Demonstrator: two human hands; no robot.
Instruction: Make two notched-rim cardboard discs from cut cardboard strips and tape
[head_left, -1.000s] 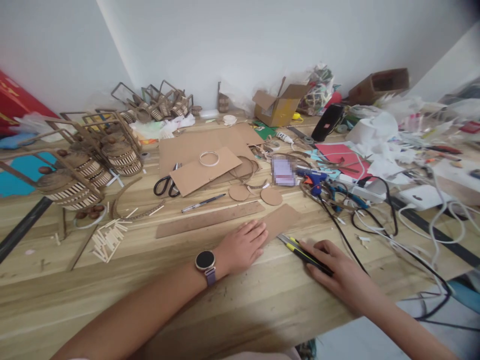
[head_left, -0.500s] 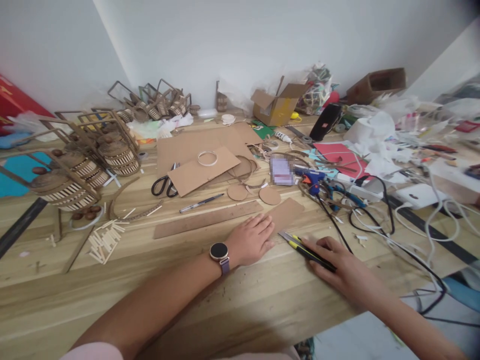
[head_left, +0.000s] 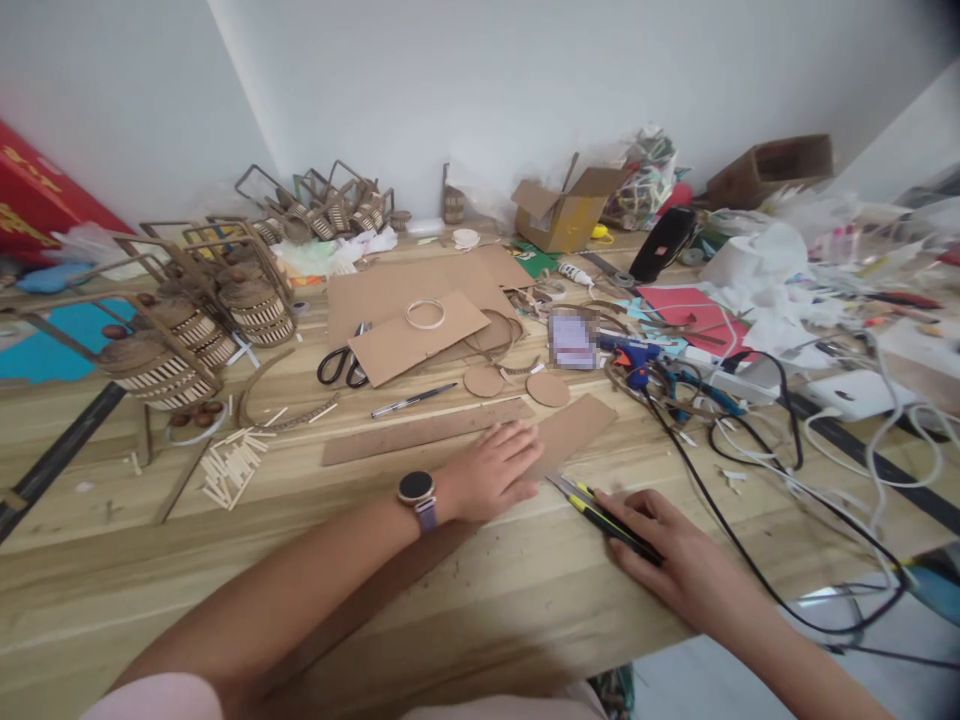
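My left hand (head_left: 495, 470), a watch (head_left: 416, 488) on its wrist, lies palm down with fingers stretched out over the near end of a cardboard piece (head_left: 577, 430). In my right hand (head_left: 649, 535) is a black and yellow utility knife (head_left: 611, 522), its blade low over the table and pointing toward that cardboard. Beyond my left hand lie a long cardboard strip (head_left: 420, 432), a pen (head_left: 414, 400) and two round cardboard discs, one left (head_left: 484, 380) and one right (head_left: 548, 390). What is under my left palm is hidden.
Black-handled scissors (head_left: 343, 367) lie partly under a cardboard sheet (head_left: 405, 345) bearing a ring (head_left: 424, 314). Small woven baskets (head_left: 161, 370) and cut sticks (head_left: 234, 468) are on the left. A blue glue gun (head_left: 636, 362) and tangled cables (head_left: 787, 500) lie on the right.
The view has shifted slightly, so most things sit further right. My left hand has slid a little toward me and left along the cardboard; my right hand with the knife has drawn slightly nearer too.
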